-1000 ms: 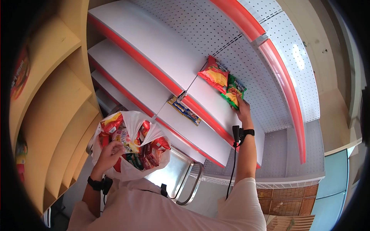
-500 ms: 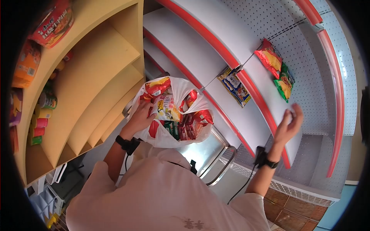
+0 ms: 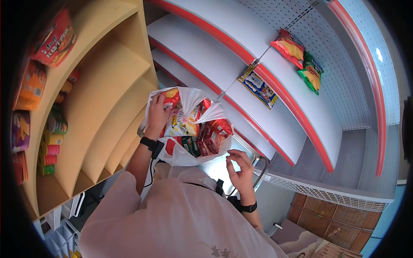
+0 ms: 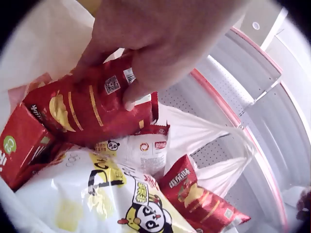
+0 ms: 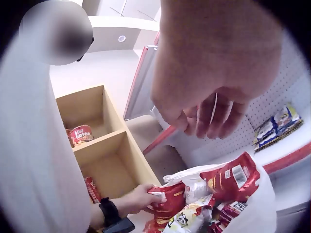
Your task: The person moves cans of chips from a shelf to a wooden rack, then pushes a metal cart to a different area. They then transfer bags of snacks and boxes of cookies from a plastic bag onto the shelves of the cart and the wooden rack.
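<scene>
My left hand (image 3: pixel 158 117) reaches into the white plastic bag (image 3: pixel 183 160) full of snacks. It grips a red chip bag (image 4: pixel 82 109) with a yellow chip printed on it, the thumb across its front. Below that lies a white snack bag (image 4: pixel 97 194) with a cartoon panda; another red chip bag (image 4: pixel 204 206) sits to the side. Small red boxes (image 3: pixel 209 139) fill the plastic bag's right part. My right hand (image 3: pixel 241 172) hovers just right of the plastic bag, fingers loosely bent and holding nothing.
White shelves with red edges (image 3: pixel 297 122) rise ahead. On one stand a red chip bag (image 3: pixel 288 48) and a green chip bag (image 3: pixel 311 74); blue-yellow packets (image 3: pixel 258 88) lie one shelf lower. A wooden shelf (image 3: pixel 107 86) with tubs and cans is at left. A metal cart (image 3: pixel 219 167) is under the plastic bag.
My right hand has left the green chip bag, which stays on the shelf beside the red one, and has come back toward the plastic bag. My left hand has moved onto a red chip bag.
</scene>
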Available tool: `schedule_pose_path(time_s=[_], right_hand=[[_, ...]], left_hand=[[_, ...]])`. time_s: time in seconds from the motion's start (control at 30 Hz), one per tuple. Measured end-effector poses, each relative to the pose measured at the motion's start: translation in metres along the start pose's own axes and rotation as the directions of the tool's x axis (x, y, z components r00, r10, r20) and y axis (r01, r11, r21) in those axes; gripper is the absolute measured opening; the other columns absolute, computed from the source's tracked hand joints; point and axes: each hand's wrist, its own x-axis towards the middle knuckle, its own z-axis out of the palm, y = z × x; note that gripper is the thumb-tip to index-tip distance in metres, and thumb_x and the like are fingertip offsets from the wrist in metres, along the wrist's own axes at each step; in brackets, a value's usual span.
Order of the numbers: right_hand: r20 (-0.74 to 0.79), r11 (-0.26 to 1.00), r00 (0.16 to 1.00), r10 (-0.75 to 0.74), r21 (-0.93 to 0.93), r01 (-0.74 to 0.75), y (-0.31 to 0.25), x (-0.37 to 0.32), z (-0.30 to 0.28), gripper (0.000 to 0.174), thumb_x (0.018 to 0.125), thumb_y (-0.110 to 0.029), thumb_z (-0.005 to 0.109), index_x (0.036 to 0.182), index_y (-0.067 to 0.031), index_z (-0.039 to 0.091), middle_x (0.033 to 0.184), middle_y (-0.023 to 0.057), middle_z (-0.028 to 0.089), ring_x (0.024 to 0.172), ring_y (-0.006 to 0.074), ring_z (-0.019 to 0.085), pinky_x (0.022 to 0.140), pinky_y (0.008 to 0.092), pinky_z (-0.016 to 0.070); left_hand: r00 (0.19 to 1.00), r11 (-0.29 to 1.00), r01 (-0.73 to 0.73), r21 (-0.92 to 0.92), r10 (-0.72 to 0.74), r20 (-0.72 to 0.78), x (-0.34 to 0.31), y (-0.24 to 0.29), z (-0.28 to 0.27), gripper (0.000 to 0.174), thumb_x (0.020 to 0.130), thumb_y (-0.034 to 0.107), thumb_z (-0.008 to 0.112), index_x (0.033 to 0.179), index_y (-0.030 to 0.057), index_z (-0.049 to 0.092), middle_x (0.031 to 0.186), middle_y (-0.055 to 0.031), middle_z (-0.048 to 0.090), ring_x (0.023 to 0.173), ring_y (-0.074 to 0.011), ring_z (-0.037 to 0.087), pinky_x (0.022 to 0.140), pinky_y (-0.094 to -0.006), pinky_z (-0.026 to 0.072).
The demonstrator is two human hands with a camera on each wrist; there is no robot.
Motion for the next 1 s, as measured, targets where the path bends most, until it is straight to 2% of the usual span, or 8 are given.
schedule_pose_path(time_s=[0.3,0.43,0.53,0.6,0.67,0.73,0.87,1.0], right_hand=[[0.065,0.952,0.978,0.196,0.226,-0.206,0.004,-0.01,-0.005,0.008,0.082,-0.002,0.063,0.089,0.0015,0.066,0.093,0.01,0.065,0.084,0.0202,0.062,0.075,0.0293,0.0496],[0.353,0.658,0.887,0.297,0.597,-0.459,0.0,-0.004,-0.006,0.025,0.092,-0.017,0.053,0.106,0.0031,0.06,0.098,0.0117,0.064,0.086,0.0188,0.062,0.074,0.031,0.0517],[0.602,0.342,0.792,0.103,0.726,-0.596,-0.016,0.016,-0.014,0.057,0.094,-0.042,0.046,0.13,0.0023,0.04,0.109,0.0167,0.06,0.092,0.0229,0.061,0.075,0.0354,0.0539],[0.536,0.293,0.844,0.035,0.802,-0.521,-0.026,0.026,-0.015,0.071,0.091,-0.05,0.047,0.139,-0.0008,0.026,0.119,0.0183,0.055,0.102,0.0257,0.059,0.077,0.0386,0.0544],[0.471,0.206,0.879,0.079,0.855,-0.476,-0.046,0.035,-0.022,0.072,0.09,-0.033,0.058,0.143,-0.0036,0.019,0.131,0.0139,0.046,0.112,0.024,0.054,0.085,0.0387,0.0514],[0.303,0.569,0.937,0.171,0.746,-0.345,-0.043,0.042,-0.023,0.074,0.085,-0.013,0.066,0.143,-0.0046,0.02,0.134,0.01,0.043,0.114,0.0188,0.051,0.094,0.0334,0.0454],[0.027,0.565,0.879,0.475,0.757,-0.328,-0.011,0.023,-0.054,0.068,0.08,-0.001,0.067,0.137,-0.004,0.03,0.122,0.009,0.052,0.109,0.0168,0.054,0.093,0.0334,0.0466],[-0.377,0.633,0.777,0.504,0.774,-0.036,0.014,0.027,-0.117,0.046,0.087,-0.01,0.061,0.127,-0.0026,0.04,0.113,0.0113,0.057,0.1,0.0228,0.061,0.084,0.0365,0.0525]], left_hand=[[0.986,0.93,-0.132,-0.343,0.157,0.047,-0.036,0.036,-0.098,0.021,0.073,-0.007,0.063,0.093,-0.0017,0.062,0.11,-0.0162,0.062,0.112,-0.0334,0.056,0.094,-0.0382,0.0438],[0.909,0.736,-0.282,-0.615,0.411,0.074,-0.035,0.081,-0.164,0.014,0.069,-0.008,0.066,0.081,-0.0015,0.063,0.105,-0.0149,0.065,0.114,-0.0375,0.054,0.096,-0.0444,0.043],[0.775,0.582,-0.482,-0.655,0.632,-0.009,-0.028,0.122,-0.178,0.016,0.066,-0.008,0.069,0.079,-0.0018,0.062,0.107,-0.0159,0.064,0.115,-0.0412,0.052,0.096,-0.0478,0.0428],[0.664,0.501,-0.593,-0.63,0.747,-0.031,-0.03,0.15,-0.163,0.018,0.064,-0.007,0.07,0.079,-0.0023,0.061,0.11,-0.0169,0.062,0.115,-0.0423,0.051,0.095,-0.0489,0.0429],[0.828,0.586,-0.281,-0.76,0.549,0.117,-0.048,0.18,-0.141,0.019,0.064,-0.007,0.072,0.08,-0.0015,0.062,0.12,-0.0203,0.055,0.116,-0.0417,0.05,0.096,-0.0497,0.0427],[0.654,0.446,-0.509,-0.736,0.756,0.006,-0.053,0.185,-0.116,0.022,0.064,-0.008,0.07,0.084,-0.0007,0.063,0.125,-0.0226,0.05,0.117,-0.0397,0.049,0.097,-0.0491,0.042],[0.681,0.516,-0.5,-0.696,0.73,0.052,-0.059,0.191,-0.096,0.034,0.067,-0.012,0.06,0.097,0.0033,0.064,0.132,-0.0229,0.041,0.119,-0.037,0.047,0.097,-0.043,0.0433],[0.751,0.652,-0.037,-0.757,0.518,0.41,-0.054,0.152,-0.065,0.034,0.077,-0.001,0.06,0.109,-0.0027,0.053,0.114,-0.0175,0.055,0.099,-0.0251,0.059,0.082,-0.0314,0.0492]])
